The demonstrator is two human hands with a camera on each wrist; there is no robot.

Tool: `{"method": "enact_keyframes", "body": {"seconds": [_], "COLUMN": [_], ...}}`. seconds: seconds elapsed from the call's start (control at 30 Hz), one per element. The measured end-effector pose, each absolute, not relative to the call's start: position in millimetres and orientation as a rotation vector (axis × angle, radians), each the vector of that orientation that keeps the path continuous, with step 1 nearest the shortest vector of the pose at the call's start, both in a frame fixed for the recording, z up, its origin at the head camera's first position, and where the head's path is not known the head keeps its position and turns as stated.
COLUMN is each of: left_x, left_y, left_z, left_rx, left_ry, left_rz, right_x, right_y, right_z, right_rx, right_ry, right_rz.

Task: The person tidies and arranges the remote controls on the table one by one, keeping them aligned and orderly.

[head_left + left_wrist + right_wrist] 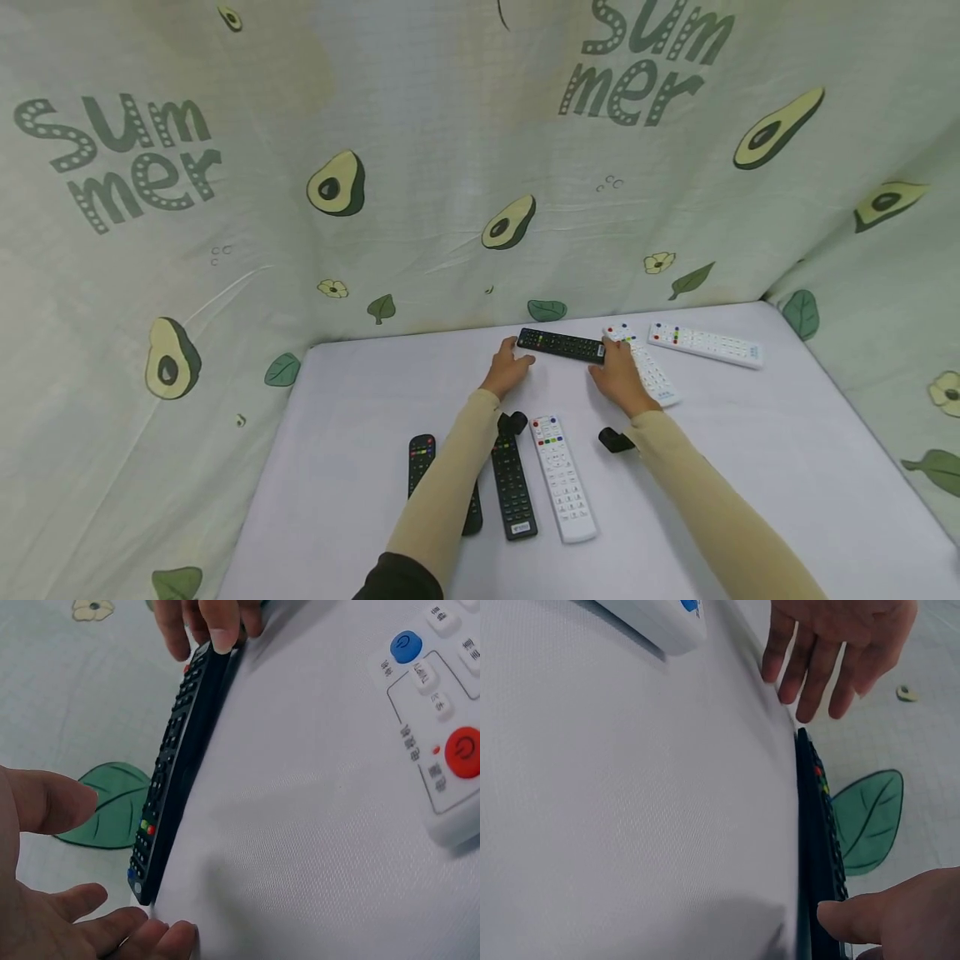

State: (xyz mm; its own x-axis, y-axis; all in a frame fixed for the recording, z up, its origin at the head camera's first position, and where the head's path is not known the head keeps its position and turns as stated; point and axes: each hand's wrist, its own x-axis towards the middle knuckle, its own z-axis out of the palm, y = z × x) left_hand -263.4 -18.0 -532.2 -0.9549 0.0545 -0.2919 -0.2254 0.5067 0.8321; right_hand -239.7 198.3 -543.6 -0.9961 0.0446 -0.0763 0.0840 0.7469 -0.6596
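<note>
A long black remote control (562, 344) lies crosswise near the table's back edge. My right hand (621, 379) holds its right end, the thumb (847, 919) pressed along its near side in the right wrist view. Around the left end my left hand (506, 372) is spread, thumb and fingers apart; the left wrist view has a gap between its thumb (60, 802) and the remote. Partly behind my right hand, a white remote (651, 371) slants toward the front. Another white remote (705, 344) lies to its right.
Nearer the front are a white remote (564, 479), a black remote (513, 487) and another black remote (422, 454) partly hidden by my left sleeve (450, 475). A patterned cloth (420, 250) hangs along the back edge of the white table (345, 442).
</note>
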Motion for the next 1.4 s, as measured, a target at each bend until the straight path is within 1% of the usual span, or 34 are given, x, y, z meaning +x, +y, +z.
{"method": "enact_keyframes", "body": {"seconds": [0.17,0.33,0.93,1.17,1.4], "left_x": [-264.4,-264.6,-263.6,-254.9,-241.7], "left_y": [-17.3,-16.8,-21.7,-24.2,-25.4], "left_z": [-533.5,-534.4,-538.5,-535.0,-527.8], "left_rx": [-0.144,-0.149,-0.106,-0.131,-0.125], "left_ry": [2.461,2.470,2.482,2.458,2.460], "left_rz": [1.409,1.399,1.428,1.559,1.741], "right_x": [-240.3,-239.9,-232.3,-212.7,-176.0], "right_y": [197.8,197.5,203.1,205.9,209.9], "right_z": [-544.1,-544.6,-546.8,-544.2,-536.8], "right_rx": [0.100,0.034,-0.045,-0.101,-0.086], "right_ry": [2.932,2.983,2.929,2.909,2.818], "right_rz": [-1.070,-1.036,-1.014,-1.124,-1.369]}}
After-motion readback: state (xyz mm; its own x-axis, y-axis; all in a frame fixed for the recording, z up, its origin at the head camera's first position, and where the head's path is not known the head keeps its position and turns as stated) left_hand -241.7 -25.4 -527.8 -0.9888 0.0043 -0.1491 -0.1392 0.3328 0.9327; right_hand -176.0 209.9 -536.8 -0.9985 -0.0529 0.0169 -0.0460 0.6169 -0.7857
